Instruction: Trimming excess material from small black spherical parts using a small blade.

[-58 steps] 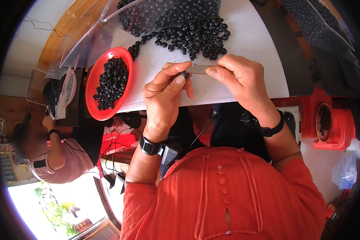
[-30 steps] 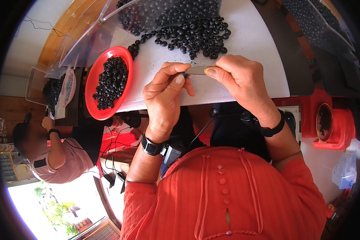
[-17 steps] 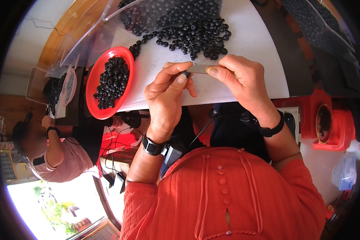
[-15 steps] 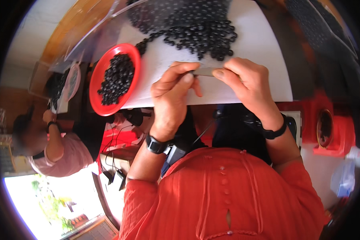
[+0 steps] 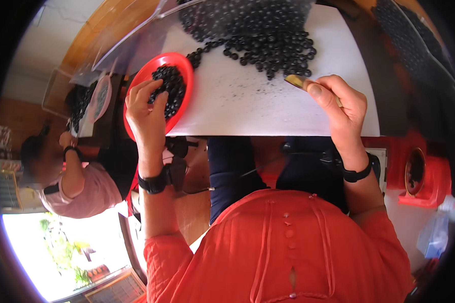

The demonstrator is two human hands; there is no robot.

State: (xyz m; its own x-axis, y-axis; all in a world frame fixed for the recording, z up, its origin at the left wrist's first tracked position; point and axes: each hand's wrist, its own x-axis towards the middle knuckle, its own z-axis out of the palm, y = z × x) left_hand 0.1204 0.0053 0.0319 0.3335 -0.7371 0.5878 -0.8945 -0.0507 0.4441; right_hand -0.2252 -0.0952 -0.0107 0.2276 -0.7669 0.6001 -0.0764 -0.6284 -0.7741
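My left hand (image 5: 147,113) is over a red plastic basin (image 5: 188,88), its thumb and fingers apart with nothing visible between them. Small round black bead-like pieces (image 5: 173,88) fill the basin's middle. My right hand (image 5: 341,103) is closed on a small knife (image 5: 295,81), whose short, flat, brassy blade points left above the white tabletop (image 5: 222,111). Just beyond that blade, many more of these glossy black pieces (image 5: 275,53) lie in a loose pile. Dark crumbs dot the tabletop between the two hands. The knife's handle is mostly hidden in my fist.
A clear plastic sheet or panel (image 5: 136,43) borders the table's far left, with black pieces behind it. At left another person (image 5: 86,187) works beside a pink basin (image 5: 102,98). More black pieces (image 5: 404,35) sit at far right, above a red stool (image 5: 432,182).
My left hand has moved left from beside the knife to the basin, and its fingers have parted. My right hand has drawn slightly right, keeping the knife.
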